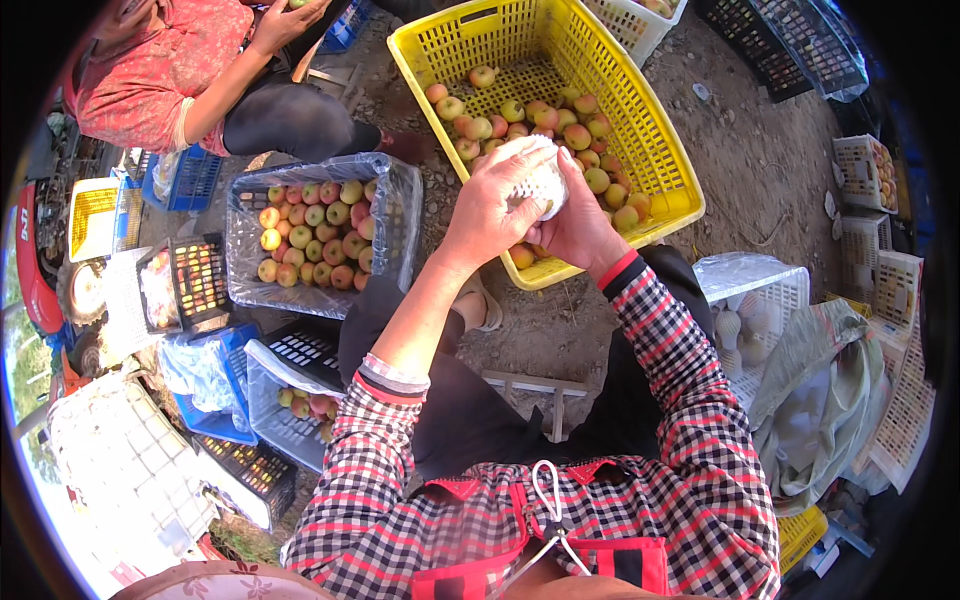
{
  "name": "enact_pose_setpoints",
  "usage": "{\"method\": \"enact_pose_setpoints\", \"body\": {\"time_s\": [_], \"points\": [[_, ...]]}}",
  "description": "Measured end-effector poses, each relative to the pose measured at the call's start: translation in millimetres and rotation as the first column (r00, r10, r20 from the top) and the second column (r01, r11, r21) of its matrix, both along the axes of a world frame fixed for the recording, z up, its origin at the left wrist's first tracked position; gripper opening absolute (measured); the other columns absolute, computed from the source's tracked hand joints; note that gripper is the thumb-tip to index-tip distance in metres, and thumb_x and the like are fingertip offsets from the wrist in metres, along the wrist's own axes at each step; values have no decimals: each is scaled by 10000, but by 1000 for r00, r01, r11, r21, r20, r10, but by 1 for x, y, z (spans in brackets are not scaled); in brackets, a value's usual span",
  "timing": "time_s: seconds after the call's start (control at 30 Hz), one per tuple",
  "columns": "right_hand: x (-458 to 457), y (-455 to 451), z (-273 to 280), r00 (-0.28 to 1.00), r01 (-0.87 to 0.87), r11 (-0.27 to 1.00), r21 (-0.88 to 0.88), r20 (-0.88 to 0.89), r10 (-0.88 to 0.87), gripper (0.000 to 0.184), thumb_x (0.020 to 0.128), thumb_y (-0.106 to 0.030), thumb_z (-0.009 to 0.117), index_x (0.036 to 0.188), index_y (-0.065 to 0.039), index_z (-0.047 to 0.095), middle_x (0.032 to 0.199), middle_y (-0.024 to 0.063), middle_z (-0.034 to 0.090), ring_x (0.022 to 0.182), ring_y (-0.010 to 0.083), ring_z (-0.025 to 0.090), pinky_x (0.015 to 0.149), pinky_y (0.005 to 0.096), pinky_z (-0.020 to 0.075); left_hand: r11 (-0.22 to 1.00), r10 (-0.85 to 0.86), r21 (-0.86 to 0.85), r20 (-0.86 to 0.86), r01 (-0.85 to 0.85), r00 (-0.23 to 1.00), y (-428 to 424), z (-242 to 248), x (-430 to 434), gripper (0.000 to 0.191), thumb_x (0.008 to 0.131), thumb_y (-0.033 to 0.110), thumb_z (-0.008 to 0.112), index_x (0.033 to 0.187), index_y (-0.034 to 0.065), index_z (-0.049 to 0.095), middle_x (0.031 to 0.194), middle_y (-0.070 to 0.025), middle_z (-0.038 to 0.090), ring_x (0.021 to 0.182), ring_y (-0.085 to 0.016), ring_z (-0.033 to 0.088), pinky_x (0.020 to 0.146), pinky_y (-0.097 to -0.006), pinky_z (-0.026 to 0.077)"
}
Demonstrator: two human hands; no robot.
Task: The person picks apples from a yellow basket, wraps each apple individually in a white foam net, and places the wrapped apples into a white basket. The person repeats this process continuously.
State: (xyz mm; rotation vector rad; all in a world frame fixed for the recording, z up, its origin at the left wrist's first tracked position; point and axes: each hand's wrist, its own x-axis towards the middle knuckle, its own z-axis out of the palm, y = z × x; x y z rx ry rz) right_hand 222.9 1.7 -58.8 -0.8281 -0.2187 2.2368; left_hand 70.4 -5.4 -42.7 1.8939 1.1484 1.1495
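Note:
A white foam fruit net (550, 182) is held between my two hands above the near part of a yellow plastic crate (652, 120). My left hand (491, 206) grips it from the left, fingers over the top. From the right, my right hand (574, 225) closes on its side. A round fruit seems to sit inside the net, mostly hidden by my fingers. Loose red-and-green apples (577, 136) lie across the bottom of the yellow crate. To the left, a blue crate lined with clear plastic (397, 225) holds several rows of apples (316, 234).
Another person (165, 82) sits at the upper left, a hand on an apple. At right, a white crate (787, 289) holds foam nets (727, 330) beside a grey-green sack (817, 397). More crates, including a blue one (214, 382), stand left. A low stool frame (536, 384) shows between my legs.

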Motion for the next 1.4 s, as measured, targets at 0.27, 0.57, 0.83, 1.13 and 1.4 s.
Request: {"method": "enact_pose_setpoints", "body": {"time_s": [0.27,0.57,0.83,1.13,1.4], "points": [[7,-1,-13,966,-256,967,-11,-38,255,721,921,-777,293,1113,-146,584,841,28,684,599,136,647,497,232,500,980,159,-130,55,-151,986,-2,-12,5,311,857,77,693,1168,70,697,1217,-121,642,1170,-286,599,964,-355,489],[4,9,-6,992,71,996,-55,-101,-76,588,918,-691,492,1228,-199,579,952,-10,667,699,123,612,557,249,513,998,-65,22,199,61,978,0,-3,8,738,720,168,809,1379,69,492,1454,-217,425,1329,-390,437,1094,-436,388],[37,-11,18,998,-55,962,267,36,47,582,1006,-571,430,1403,-146,445,1336,82,553,1162,224,582,966,432,486,957,26,290,-112,8,993,10,14,29,659,788,203,745,1364,45,465,1396,-229,474,1269,-380,503,1047,-454,429],[144,-161,33,839,441,772,458,95,-536,467,923,-374,660,1258,-65,558,1088,69,676,907,166,669,679,298,555,897,-442,9,-27,442,897,-11,10,52,818,876,400,726,1507,62,330,1493,-187,430,1345,-323,466,1098,-427,387],[307,-311,-83,424,806,588,-68,759,-495,613,822,-577,720,1206,-119,580,1008,82,659,742,189,659,545,278,507,914,-376,-12,-406,407,833,-6,-17,43,363,904,136,693,1242,17,631,1116,-161,700,1039,-278,676,892,-357,514]]}}
